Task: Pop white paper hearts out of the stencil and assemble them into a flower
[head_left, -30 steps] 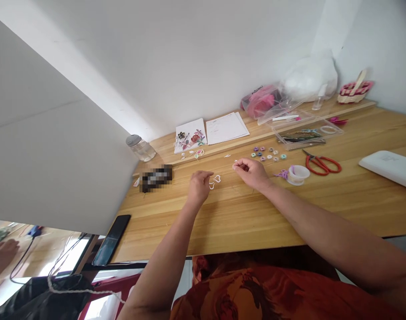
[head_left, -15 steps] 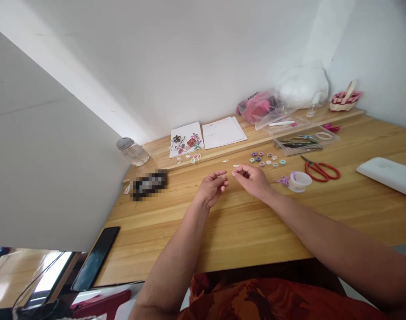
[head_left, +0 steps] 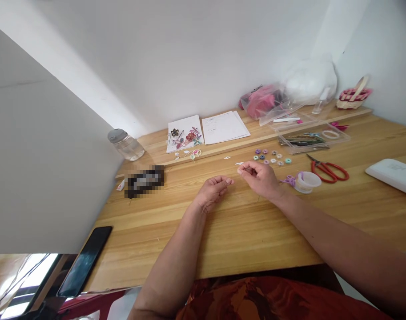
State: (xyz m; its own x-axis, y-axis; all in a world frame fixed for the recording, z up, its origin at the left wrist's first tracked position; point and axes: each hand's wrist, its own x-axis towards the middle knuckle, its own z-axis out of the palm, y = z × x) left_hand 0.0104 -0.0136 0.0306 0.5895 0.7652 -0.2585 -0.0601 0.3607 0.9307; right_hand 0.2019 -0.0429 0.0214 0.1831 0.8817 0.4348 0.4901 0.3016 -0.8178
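Above the middle of the wooden table (head_left: 236,231), my left hand (head_left: 215,192) has thumb and forefinger pinched together; whatever is between them is too fine to make out. My right hand (head_left: 260,178) is a little to the right, also in a pinch, its fingertips close to a small white piece (head_left: 239,163). What it pinches is too small to see. A narrow gap separates the two hands. Several small thread spools (head_left: 273,161) lie just behind my right hand. Purple thread (head_left: 289,180) and a round clear container (head_left: 307,182) are to its right.
Red-handled scissors (head_left: 329,171), a clear tray (head_left: 338,135) and a white case (head_left: 392,175) are at the right. Papers (head_left: 224,129) with flower pieces beside them lie on the back ledge, with a water bottle (head_left: 127,146). A phone (head_left: 86,260) is at the left edge.
The hands have moved slightly apart. My left hand's fingers have curled in more, with thumb and forefinger now together. The whole view has shifted slightly.
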